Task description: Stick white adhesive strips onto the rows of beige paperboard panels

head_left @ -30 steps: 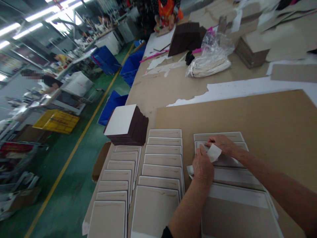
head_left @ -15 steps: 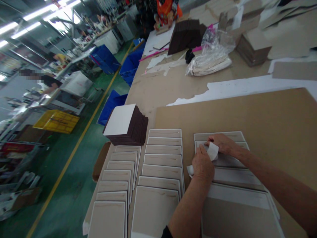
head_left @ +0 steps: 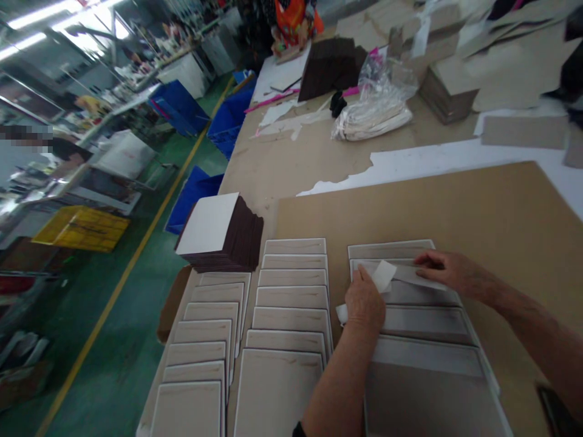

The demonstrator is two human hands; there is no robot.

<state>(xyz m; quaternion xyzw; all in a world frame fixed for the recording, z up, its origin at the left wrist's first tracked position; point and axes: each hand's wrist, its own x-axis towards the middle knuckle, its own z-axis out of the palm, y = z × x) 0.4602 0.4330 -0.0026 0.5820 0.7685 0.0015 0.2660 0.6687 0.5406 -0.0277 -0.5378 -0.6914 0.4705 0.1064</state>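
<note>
My left hand (head_left: 365, 301) is over the right-hand row of overlapping flat panels (head_left: 423, 388), its fingers closed around white paper strips (head_left: 385, 275). One strip end sticks out past the fingertips and another on the wrist side. From the left fingertips a pale strip (head_left: 407, 275) runs across the upper part of a panel. At that strip's right end, my right hand (head_left: 444, 270) pinches it between thumb and fingers. The panels are greyish with light edges, and the nearer ones carry a paler band along the top.
Two more rows of overlapping panels (head_left: 280, 388) lie to the left. Behind them stands a stack of dark-edged boards (head_left: 246, 237) topped with white. A plastic bag (head_left: 373, 118) and grey board stacks (head_left: 449, 97) are farther back. A co-worker in orange (head_left: 294, 24) is at the far end.
My right hand has moved right, away from my left hand, and the pale strip now stretches between them. My left hand stays at about the same spot on the panels. The view has shifted slightly.
</note>
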